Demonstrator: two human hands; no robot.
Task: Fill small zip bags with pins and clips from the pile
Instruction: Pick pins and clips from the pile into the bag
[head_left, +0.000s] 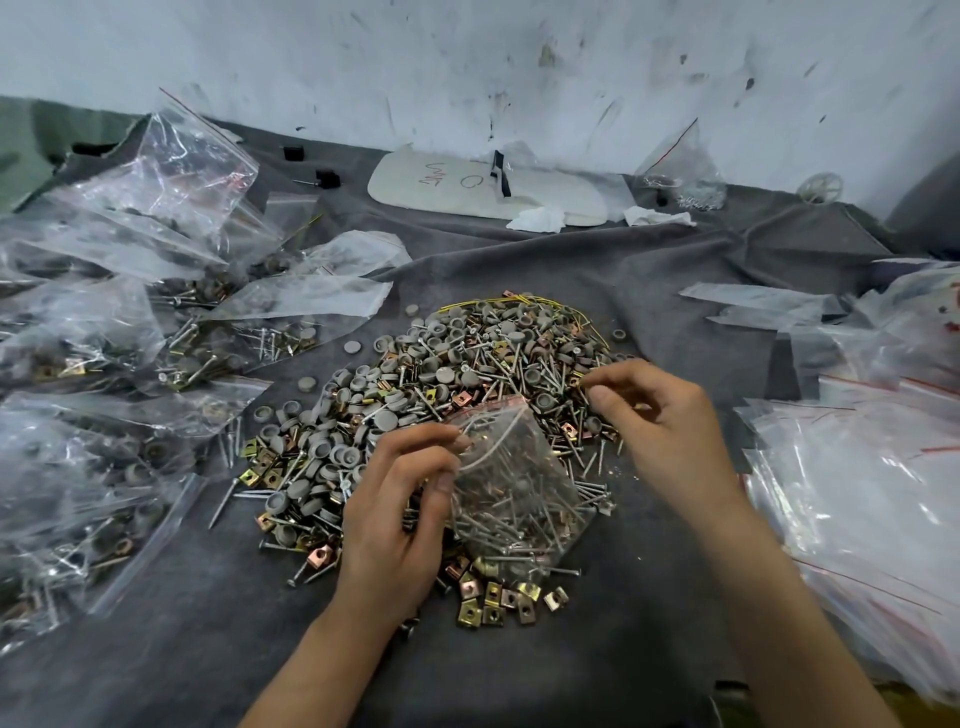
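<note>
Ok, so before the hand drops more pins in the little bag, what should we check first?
1. Bag held: ok. The left hand pinches the small zip bag by its edge.
2. Bag mouth open: cannot tell. The red zip strip faces the pile, but the plastic hides the gap.
3. Pins picked up: cannot tell. The right hand has its fingertips pinched over the pile, but what is between them is too small to see.
4. Room in the bag: ok. Pins fill only its lower part.
5. Parts left to pick: ok. The pile holds plenty of pins, grey caps and clips.
6. Spare bags: ok. Empty bags lie to the right.
</note>
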